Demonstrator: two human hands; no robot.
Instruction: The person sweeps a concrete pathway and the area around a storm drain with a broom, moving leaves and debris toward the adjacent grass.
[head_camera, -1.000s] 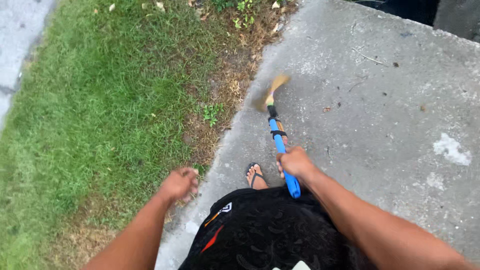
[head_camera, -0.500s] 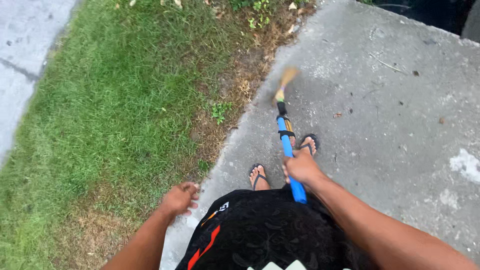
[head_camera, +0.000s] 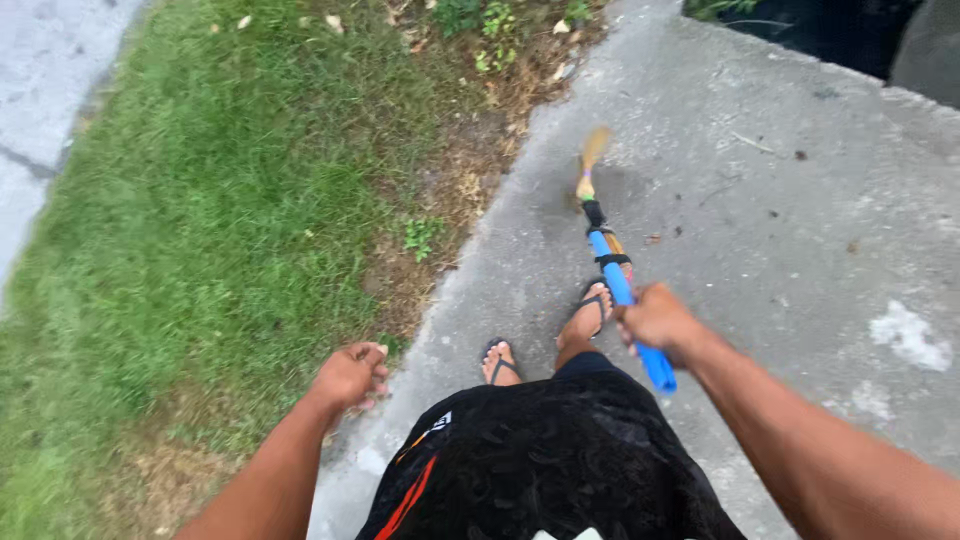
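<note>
- Blue-handled broom (head_camera: 618, 270) now reaches further out over the concrete path (head_camera: 800, 250); a second ago its straw head sat nearer the feet, so a sweeping stroke looks under way.
- Broom: blue plastic shaft, black bands, pale straw head blurred, angled away from the sandalled feet (head_camera: 545, 340).
- Right hand (head_camera: 655, 320) fingers wrapped tight round the shaft near its top end.
- Left hand (head_camera: 350, 375) empty, fingers loosely curled, hanging left of the broom above the path edge.
- Grass strip (head_camera: 200, 230) further left of the broom, dry leaves along its border.
</note>
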